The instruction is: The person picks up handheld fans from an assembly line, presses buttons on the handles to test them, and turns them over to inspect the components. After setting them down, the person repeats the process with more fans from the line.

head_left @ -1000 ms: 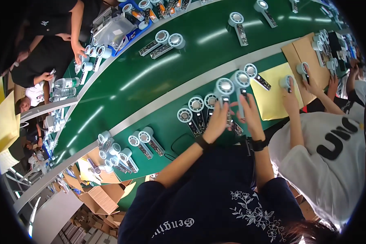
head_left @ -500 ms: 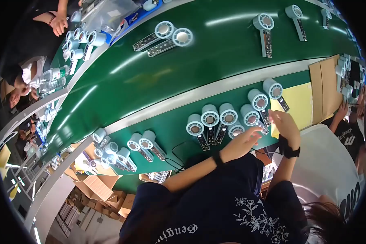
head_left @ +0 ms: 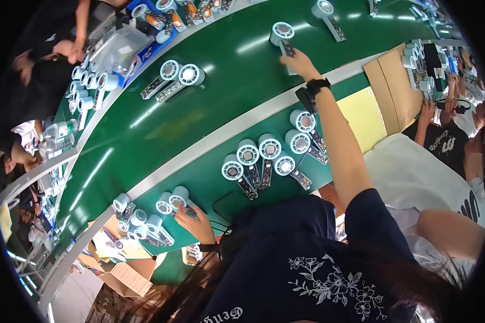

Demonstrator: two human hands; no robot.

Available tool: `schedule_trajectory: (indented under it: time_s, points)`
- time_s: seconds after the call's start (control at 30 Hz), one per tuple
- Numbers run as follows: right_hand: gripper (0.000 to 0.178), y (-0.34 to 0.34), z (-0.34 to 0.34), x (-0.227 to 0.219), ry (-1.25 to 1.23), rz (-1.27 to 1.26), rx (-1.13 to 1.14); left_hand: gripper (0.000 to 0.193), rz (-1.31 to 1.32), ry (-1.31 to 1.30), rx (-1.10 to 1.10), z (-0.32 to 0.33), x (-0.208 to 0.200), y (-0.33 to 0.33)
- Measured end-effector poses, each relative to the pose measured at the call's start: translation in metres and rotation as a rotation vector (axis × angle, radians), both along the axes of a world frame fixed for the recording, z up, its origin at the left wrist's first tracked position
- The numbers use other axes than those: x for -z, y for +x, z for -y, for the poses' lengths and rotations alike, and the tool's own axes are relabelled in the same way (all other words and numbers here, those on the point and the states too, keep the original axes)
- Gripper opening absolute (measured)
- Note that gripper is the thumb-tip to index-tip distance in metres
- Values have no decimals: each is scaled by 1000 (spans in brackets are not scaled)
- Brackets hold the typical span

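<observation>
Far out on the green belt, my right hand [head_left: 300, 64] is closed round the handle of a light-blue handheld fan [head_left: 282, 32] with an exposed circuit board. Its round ringed head points away from me. At the near left, my left hand [head_left: 195, 222] has its fingers closed on the handle of another light-blue fan [head_left: 178, 200]; part of that handle is hidden by the fingers. A similar fan [head_left: 164, 203] lies right beside it. Between my arms, a group of several fans [head_left: 248, 153] lies on the near green bench, their boards toward me.
A pale metal rail [head_left: 210, 141] divides bench from belt. Two fans [head_left: 189, 75] lie together on the belt, another [head_left: 324, 9] farther right. More fans [head_left: 138, 217] crowd the left end. Yellow sheet [head_left: 358, 116] and cardboard [head_left: 396, 89] lie right. Co-workers are at both sides.
My right hand has gone from the near bench to a fan on the far belt. My left hand has moved left to the paired fans. The view has shifted too.
</observation>
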State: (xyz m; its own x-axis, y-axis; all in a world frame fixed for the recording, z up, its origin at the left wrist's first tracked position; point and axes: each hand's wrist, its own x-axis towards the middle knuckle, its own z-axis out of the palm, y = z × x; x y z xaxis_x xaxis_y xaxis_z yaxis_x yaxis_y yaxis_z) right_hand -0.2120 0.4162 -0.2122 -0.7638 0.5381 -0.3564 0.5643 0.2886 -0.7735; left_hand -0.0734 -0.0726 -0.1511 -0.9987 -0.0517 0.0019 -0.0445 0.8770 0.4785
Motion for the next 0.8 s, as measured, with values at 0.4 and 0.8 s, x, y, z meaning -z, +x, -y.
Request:
schedule_trajectory:
  time_s: [0.4,0.8]
  points:
    - [45,132,143,-184,-839,-188,-316,52,-64,-51,-249,38,59,36]
    - [46,211,266,-198,-1120,-126,-282,26,392,1162,-351,50,47,19]
